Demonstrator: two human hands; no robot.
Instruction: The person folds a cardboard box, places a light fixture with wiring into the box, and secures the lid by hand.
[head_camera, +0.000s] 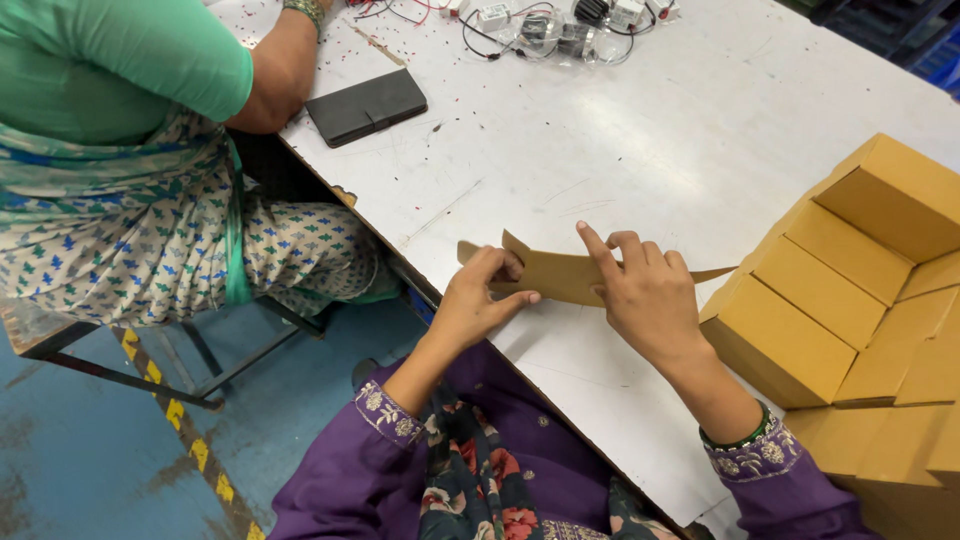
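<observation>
The left hand (478, 296) is pinching one end of a flat cardboard blank (560, 275) low over the worktop (620, 150), and the right hand (645, 290) is closing its grip on the other end. The blank is lying unfolded, not yet box-shaped. Beside it, finished boxes (850, 280) are standing stacked. Farther off, a co-worker's arm (280, 70) is resting near a black case (365, 105).

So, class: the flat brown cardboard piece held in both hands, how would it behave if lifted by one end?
The cardboard blank looks thin and flat, so it is probably light and would likely bend or sag. The left hand and right hand each pinch it; its flaps suggest it folds easily along creases.
</observation>
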